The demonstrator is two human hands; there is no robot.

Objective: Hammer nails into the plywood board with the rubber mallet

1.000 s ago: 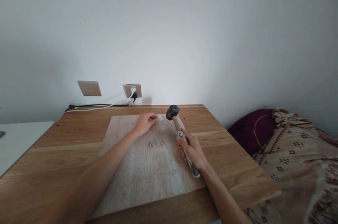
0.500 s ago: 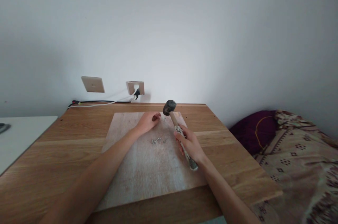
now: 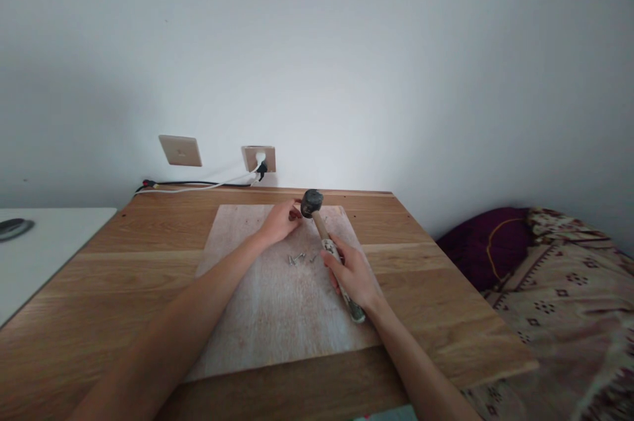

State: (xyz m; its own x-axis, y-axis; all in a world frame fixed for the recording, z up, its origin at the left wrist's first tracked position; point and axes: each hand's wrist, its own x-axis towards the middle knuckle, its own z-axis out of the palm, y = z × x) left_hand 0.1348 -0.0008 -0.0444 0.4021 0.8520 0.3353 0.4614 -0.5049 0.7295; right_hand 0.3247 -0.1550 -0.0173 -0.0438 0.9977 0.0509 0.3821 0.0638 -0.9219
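Head view:

The mallet (image 3: 320, 225) is in the right hand (image 3: 352, 275); the fingers wrap the handle, with the thumb along its left side. The long axis of the mallet runs diagonally: the dark head points away from the person and to the left, and the butt end extends past the near side of the right hand. The governing relation is between the mallet head and the left hand (image 3: 280, 224). The head lies just beside the left fingertips, on their right. Whether the two touch, and whether the head is clear of the surface below, cannot be told.

The left hand is over the far part of a pale board (image 3: 277, 315), fingers curled. Whether the fingertips pinch a small part cannot be told. The two hands are apart.

Small metal fasteners (image 3: 298, 256) lie on the board, on the near side of the left hand and to the left of the mallet handle. The mallet head obstructs the view of the board beside the left fingertips.

The board lies flat on the wooden table (image 3: 446, 295). Cables (image 3: 198, 190) run along the far left edge to a wall socket (image 3: 270, 160). A white surface (image 3: 59, 249) is at far left. Patterned cloth (image 3: 569, 308) and a purple cushion (image 3: 483, 246) are at right, beyond the table edge.
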